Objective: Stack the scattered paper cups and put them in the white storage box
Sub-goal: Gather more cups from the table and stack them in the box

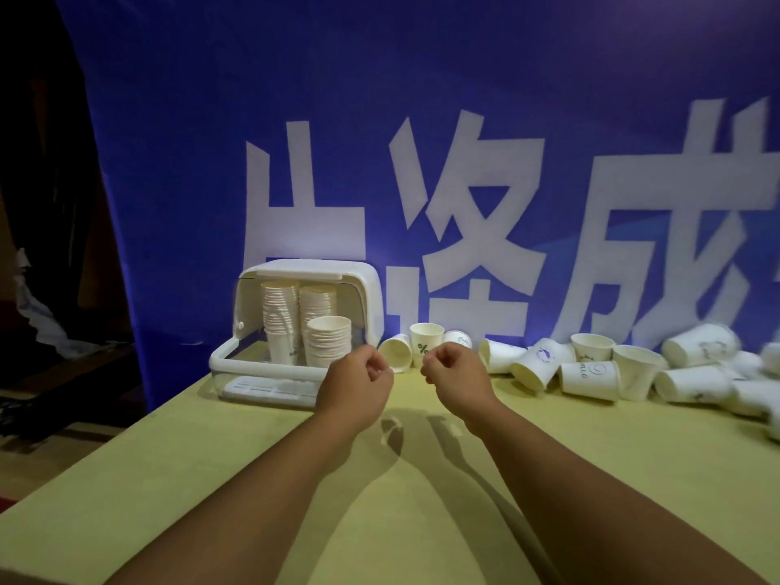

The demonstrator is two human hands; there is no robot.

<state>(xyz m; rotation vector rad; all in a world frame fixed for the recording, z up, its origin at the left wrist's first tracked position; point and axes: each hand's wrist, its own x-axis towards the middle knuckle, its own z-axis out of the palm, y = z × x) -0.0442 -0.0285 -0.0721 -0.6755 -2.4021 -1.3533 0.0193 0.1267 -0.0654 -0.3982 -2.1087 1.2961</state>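
Our forearms (pixel 261 513) reach over the desk (pixel 126 500). The left hand (pixel 358 382) and right hand (pixel 456 373) hover curled, holding nothing. Loose cups (pixel 591 375) lie right of the box (pixel 371 297), which holds stacks (pixel 327 346). A hasty reach could roll the tipped cups off the desk.

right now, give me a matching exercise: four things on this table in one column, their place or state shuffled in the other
1. white storage box
2. cup marked %
3. shortest cup stack
4. left hand

a. curled, holding nothing
b. upright on the table, outside the box
c. open at the front, at the table's left
d. inside the box, at the front

Pairs: 1-c, 2-b, 3-d, 4-a
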